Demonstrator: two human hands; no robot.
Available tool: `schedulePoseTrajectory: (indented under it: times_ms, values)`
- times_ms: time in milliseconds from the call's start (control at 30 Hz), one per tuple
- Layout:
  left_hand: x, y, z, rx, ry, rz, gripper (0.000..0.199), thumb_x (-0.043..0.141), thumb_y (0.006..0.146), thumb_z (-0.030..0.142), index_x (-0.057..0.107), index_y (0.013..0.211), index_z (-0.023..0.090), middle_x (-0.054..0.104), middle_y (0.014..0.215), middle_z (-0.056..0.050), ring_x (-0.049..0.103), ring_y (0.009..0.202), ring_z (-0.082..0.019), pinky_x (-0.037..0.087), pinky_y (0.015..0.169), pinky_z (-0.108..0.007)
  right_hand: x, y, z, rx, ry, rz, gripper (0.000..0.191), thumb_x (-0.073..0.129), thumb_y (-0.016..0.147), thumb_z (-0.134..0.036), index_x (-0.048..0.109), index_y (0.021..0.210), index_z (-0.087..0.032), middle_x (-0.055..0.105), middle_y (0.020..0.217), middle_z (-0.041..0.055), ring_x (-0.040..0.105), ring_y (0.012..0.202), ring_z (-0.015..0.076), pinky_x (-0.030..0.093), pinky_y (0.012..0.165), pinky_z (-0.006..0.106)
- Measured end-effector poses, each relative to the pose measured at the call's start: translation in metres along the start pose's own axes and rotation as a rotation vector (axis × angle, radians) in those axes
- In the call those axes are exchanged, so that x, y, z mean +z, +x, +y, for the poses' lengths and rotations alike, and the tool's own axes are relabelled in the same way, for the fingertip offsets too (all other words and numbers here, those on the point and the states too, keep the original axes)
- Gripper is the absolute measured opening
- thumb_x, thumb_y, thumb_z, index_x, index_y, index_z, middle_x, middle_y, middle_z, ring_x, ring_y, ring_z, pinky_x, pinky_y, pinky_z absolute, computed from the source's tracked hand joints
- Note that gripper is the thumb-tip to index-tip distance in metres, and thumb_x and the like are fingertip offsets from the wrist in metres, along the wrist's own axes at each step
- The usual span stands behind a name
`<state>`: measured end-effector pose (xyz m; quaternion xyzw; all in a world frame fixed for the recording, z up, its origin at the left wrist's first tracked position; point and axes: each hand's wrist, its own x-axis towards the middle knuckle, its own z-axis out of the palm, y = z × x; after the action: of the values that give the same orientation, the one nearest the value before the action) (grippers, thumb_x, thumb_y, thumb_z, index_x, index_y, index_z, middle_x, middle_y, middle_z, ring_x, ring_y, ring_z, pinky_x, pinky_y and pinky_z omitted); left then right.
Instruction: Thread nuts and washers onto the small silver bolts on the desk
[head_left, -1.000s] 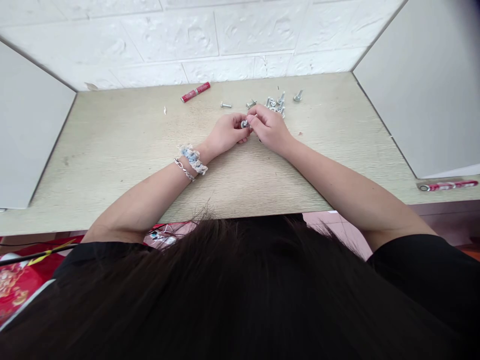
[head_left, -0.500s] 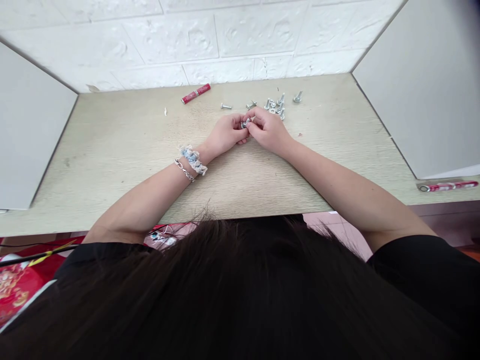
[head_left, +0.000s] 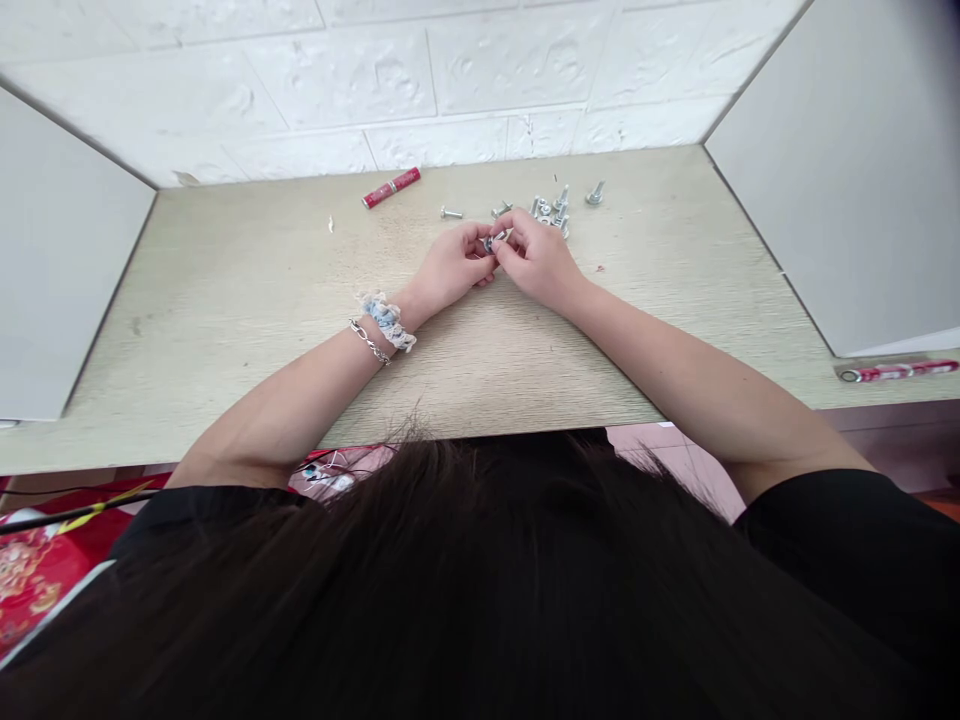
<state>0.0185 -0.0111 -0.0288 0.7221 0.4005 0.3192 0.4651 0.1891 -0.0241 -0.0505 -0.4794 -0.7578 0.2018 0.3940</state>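
Note:
Between my two hands is a small silver bolt (head_left: 497, 239), partly covered by fingers. My left hand (head_left: 455, 265) is closed on it from the left, around what looks like its head end. From the right, my right hand (head_left: 534, 260) pinches it with thumb and fingers. Whether a nut or washer sits on the shank is too small to tell. Just beyond my right hand lies a cluster of bolts and nuts (head_left: 561, 205), partly hidden by that hand. Another bolt (head_left: 502, 209) lies right behind my fingers, and a loose bolt (head_left: 451, 213) rests farther left.
One bolt (head_left: 595, 193) stands on its head at the back right of the table (head_left: 247, 290). A red tube (head_left: 391, 188) lies near the white brick wall (head_left: 510, 60); another red tube (head_left: 900, 371) is at the right front edge. Grey panels (head_left: 840, 180) flank both sides.
The bolt between my hands has tilted a little, its shank now lying flatter toward the right. My right fingers have shifted slightly; both arms are otherwise nearly still.

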Motion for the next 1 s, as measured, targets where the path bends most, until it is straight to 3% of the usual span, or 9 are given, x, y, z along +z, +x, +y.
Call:
schedulePoseTrajectory:
  times_ms: [300,533,833,1000]
  values:
    - [-0.001,0.006,-0.011,0.046,0.052,0.049,0.023,0.057,0.096,0.01,0.063,0.117,0.018,0.067,0.083,0.0,0.066,0.071,-0.01,0.056,0.071,-0.023,0.001,0.003,0.013,-0.014,-0.029,-0.009,0.026,0.039,0.109,-0.045,0.053,0.109,-0.024,0.066,0.091,0.0021,0.066,0.089,0.0216,0.056,0.093,0.048]
    - [0.0,0.0,-0.005,0.062,0.111,0.035,0.025,0.057,0.096,0.011,0.066,0.118,0.017,0.07,0.087,0.0,0.069,0.075,-0.011,0.057,0.074,-0.024,-0.001,0.005,0.018,-0.017,-0.043,-0.029,0.039,0.03,0.111,-0.054,0.055,0.107,-0.024,0.066,0.094,0.0034,0.068,0.096,0.0223,0.056,0.098,0.049]
    - [0.0,0.0,0.0,0.024,0.066,0.014,0.021,0.056,0.101,0.012,0.069,0.117,0.015,0.072,0.087,-0.003,0.067,0.073,-0.01,0.059,0.075,-0.024,0.0,0.003,0.017,-0.024,0.051,-0.055,0.016,0.046,0.106,-0.036,0.05,0.115,-0.025,0.063,0.089,-0.0007,0.064,0.084,0.0183,0.056,0.093,0.047]
    - [-0.002,0.0,0.001,0.035,0.03,0.011,0.017,0.057,0.102,0.015,0.071,0.111,0.016,0.068,0.079,-0.001,0.065,0.072,-0.009,0.056,0.07,-0.019,-0.003,0.001,0.005,-0.012,0.072,-0.057,0.022,0.056,0.093,-0.022,0.047,0.113,-0.024,0.064,0.093,0.0009,0.059,0.08,0.0183,0.054,0.087,0.043]
